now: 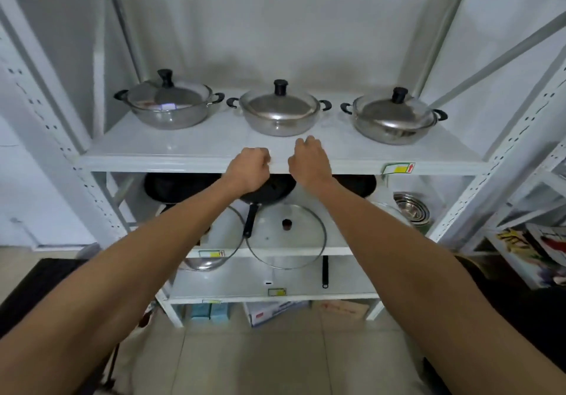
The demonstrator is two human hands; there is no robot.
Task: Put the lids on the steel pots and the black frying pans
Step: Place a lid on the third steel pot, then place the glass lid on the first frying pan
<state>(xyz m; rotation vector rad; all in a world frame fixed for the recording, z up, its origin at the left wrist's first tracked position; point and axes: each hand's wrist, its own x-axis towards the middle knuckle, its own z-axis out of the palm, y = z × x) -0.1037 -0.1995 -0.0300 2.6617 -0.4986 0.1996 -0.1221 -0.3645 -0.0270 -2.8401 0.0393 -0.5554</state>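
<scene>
Three steel pots stand on the upper shelf (183, 152), each under a lid with a black knob: left pot (167, 109), middle pot (278, 114), right pot (393, 119). The left pot's lid sits tilted. On the shelf below lie black frying pans: one at the left (174, 186), one in the middle (269, 194), one at the right (355, 184), partly hidden by the upper shelf and my arms. A glass lid (286, 237) lies flat in front of the middle pan. My left hand (249, 169) and right hand (309, 162) hover curled at the upper shelf's front edge, holding nothing.
White metal rack uprights (502, 162) frame the shelves. Stacked steel bowls (412, 207) sit at the right of the lower shelf. Another glass lid (226, 241) shows under my left arm. Boxes (275, 310) sit under the rack; magazines (533, 250) lie at the right.
</scene>
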